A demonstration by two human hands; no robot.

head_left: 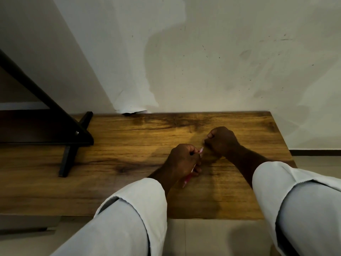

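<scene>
Pen (186, 179), pink, was gripped in curled left hand (181, 159), long axis diagonal, tip pointing up-right toward fisted right hand (222, 140), contents hidden.

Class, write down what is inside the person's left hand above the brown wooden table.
The left hand grips a slim pink pen-like stick: one end pokes out at the far side of the fist, the other at the near side. The hand covers its middle.

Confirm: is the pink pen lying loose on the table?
No, the left hand grips the pink pen, whose two ends stick out of the fist.
</scene>
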